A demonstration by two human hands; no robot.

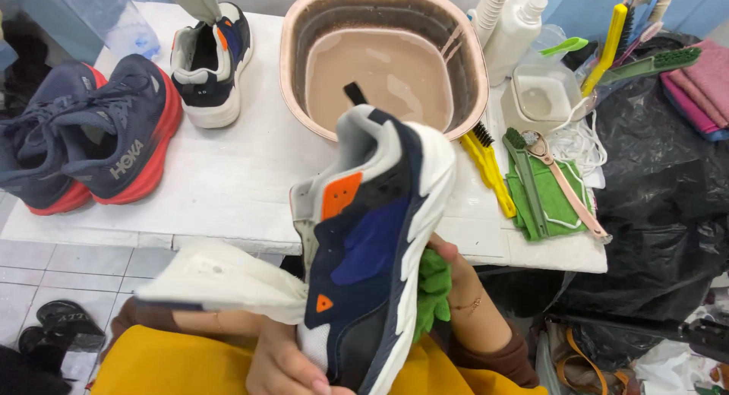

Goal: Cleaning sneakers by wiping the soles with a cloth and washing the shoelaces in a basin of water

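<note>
Gripping the navy-and-white sneaker point(372, 243) toe-down over the lap, the left hand point(285, 364) closes on its toe while the right hand point(456, 277) presses a green cloth point(433, 289) against the white sole, a white cloth point(220, 281) hanging alongside, the basin of murky water point(383, 61) close ahead.

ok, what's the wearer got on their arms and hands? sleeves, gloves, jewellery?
Both hands are bare, no gloves. Left hand shows unpainted nails. Right hand has a thin gold-coloured bracelet at the wrist. Dark brown sleeves are pushed up both forearms, over a mustard-yellow garment.
</note>
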